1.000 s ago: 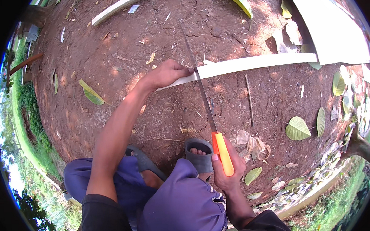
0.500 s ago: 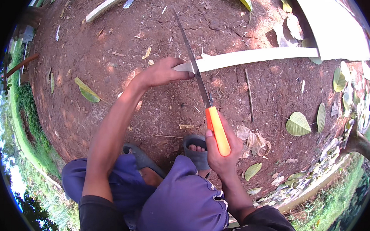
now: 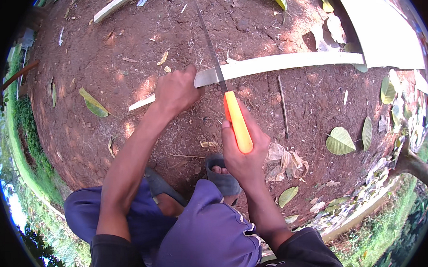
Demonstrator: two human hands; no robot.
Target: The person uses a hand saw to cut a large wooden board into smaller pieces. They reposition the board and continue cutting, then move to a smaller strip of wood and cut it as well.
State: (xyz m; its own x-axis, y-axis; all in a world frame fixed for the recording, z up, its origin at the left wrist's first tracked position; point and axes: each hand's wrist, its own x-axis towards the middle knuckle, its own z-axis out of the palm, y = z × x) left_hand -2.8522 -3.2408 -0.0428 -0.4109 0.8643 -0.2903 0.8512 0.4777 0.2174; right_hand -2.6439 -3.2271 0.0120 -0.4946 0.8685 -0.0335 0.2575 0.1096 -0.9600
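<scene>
A pale, slightly curved wooden strip [image 3: 287, 64] runs crosswise just above the ground, its right end by a white board. My left hand [image 3: 176, 90] is closed round its left part; a narrow pale tip [image 3: 141, 103] sticks out beyond the hand, perhaps the same strip. My right hand [image 3: 247, 144] grips the orange and yellow handle of a hand saw [image 3: 239, 125], thumb along the handle. The long dark blade lies across the strip, close to the right of my left hand, and points away from me. Its teeth cannot be made out.
A bright white board [image 3: 386, 30] lies at the upper right. Another pale wooden stick [image 3: 115, 6] is at the far left. Dry leaves [image 3: 341, 141] and a thin twig [image 3: 283, 106] dot the brown soil. My sandalled foot [image 3: 223, 173] is close below the saw.
The saw and my right hand have slid away from me and a little left. My left hand has turned and shifted left, and a pale tip now shows beyond it.
</scene>
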